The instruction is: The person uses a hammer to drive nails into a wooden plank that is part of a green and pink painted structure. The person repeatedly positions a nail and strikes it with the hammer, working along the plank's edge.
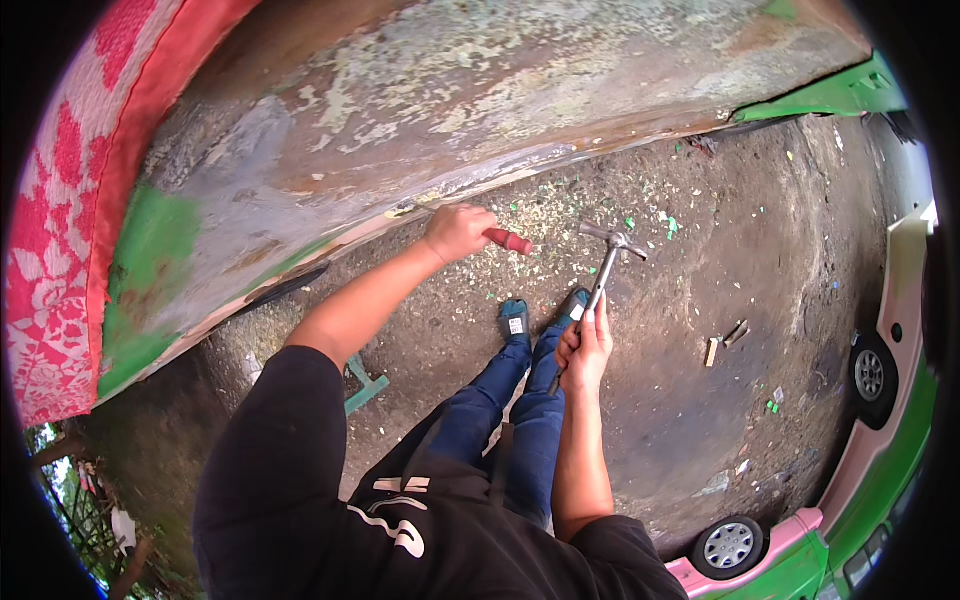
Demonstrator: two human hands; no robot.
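Observation:
My left hand (459, 231) is closed around a red-handled tool (510, 241), a chisel or screwdriver. Its thin blade points left toward the lower edge of a vehicle body panel (300, 161); whether the tip touches cannot be told. Grey bare patches, flaking pale filler and some green paint cover that panel. In my right hand (586, 349) is a hammer (604, 262) with a metal shaft, gripped low on the handle. The hammer's head is up and away from the panel, over the ground to the right of the red handle.
Pale and green chips (559, 225) litter the rough ground (660, 420) around my feet. A pink patterned cloth (60, 225) hangs at left. Near my left foot is a green frame-like piece (366, 390). A small block (711, 352) lies right, before a green-and-pink car (847, 480).

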